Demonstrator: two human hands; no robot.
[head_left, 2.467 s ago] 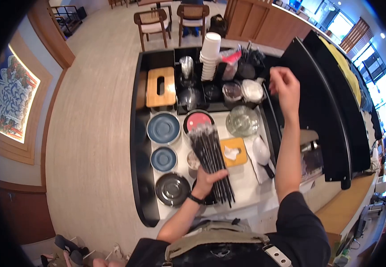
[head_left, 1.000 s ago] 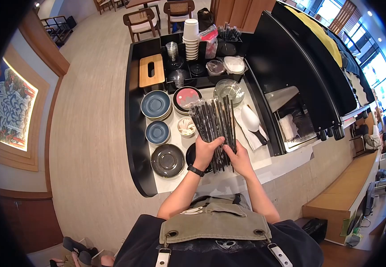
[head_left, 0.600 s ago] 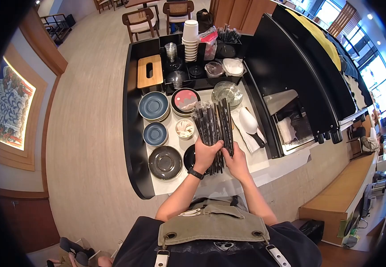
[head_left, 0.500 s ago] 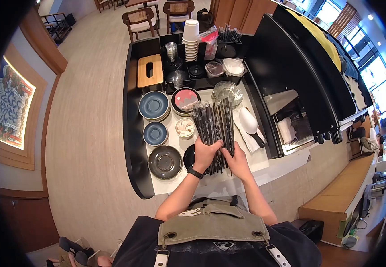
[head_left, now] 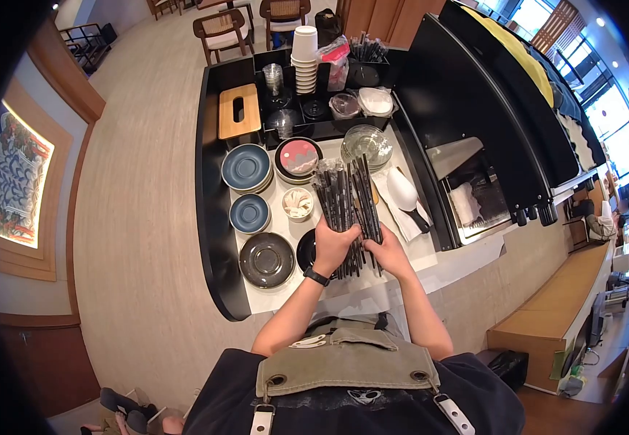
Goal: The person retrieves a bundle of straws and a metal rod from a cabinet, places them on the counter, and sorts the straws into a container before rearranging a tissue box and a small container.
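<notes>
A thick bundle of black drinking straws (head_left: 338, 199), many in clear wrappers, stands nearly upright before me. My left hand (head_left: 333, 246) is closed around the larger left part. In my right hand (head_left: 388, 255) is a smaller group of black straws (head_left: 365, 190), gripped between thumb and fingers. A narrow gap parts the two groups toward their tops; lower down they sit side by side. Behind my left hand, a black dish (head_left: 306, 250) is partly hidden. Close by is a small white cup (head_left: 298, 204) with pale items inside.
Blue plates (head_left: 247, 167), smaller blue saucers (head_left: 250, 214) and a dark plate (head_left: 266, 259) line the left. Glass plates (head_left: 367, 145) and a white scoop (head_left: 402, 190) lie right. Behind are stacked paper cups (head_left: 305, 54), a wooden-topped box (head_left: 238, 111) and a straw holder (head_left: 367, 54).
The straws have parted into two groups, the right one leaning slightly away from the left. Both hands keep their hold, and the whole view has shifted a little.
</notes>
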